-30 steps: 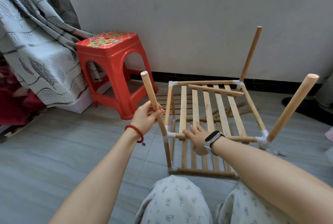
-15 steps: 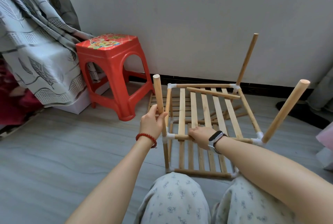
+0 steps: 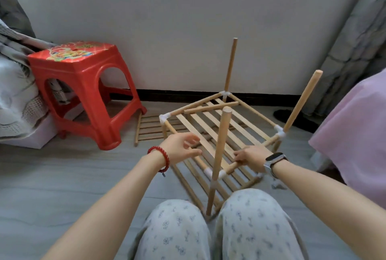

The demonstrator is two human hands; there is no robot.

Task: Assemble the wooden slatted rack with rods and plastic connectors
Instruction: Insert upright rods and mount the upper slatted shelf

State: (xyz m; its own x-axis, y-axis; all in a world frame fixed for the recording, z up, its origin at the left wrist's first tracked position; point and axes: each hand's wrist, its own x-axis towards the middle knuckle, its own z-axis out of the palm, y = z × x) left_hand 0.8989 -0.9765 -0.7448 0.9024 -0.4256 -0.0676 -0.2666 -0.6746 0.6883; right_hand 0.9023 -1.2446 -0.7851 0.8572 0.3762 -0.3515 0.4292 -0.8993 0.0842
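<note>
The wooden slatted rack (image 3: pixel 211 126) stands on the floor before my knees, turned corner-on to me, its rods joined by white plastic connectors (image 3: pixel 221 173). An upright rod (image 3: pixel 220 144) rises from the near corner connector; two more rods (image 3: pixel 302 102) stand at the right and far corners. A loose rod (image 3: pixel 211 107) lies across the upper slats. My left hand (image 3: pixel 181 146) hovers over the rack's left rail, fingers spread, holding nothing. My right hand (image 3: pixel 250 157) grips the near right rail rod beside the near connector.
A red plastic stool (image 3: pixel 83 90) stands to the left against patterned bedding. Another slatted panel (image 3: pixel 150 128) lies flat on the floor behind the rack. Pink fabric (image 3: pixel 355 126) is close on the right, and a dark slipper (image 3: pixel 288 115) lies by the wall.
The rack has turned so its near corner faces me. My left hand has let go of the upright rod and opened. My right hand has slid along the rail.
</note>
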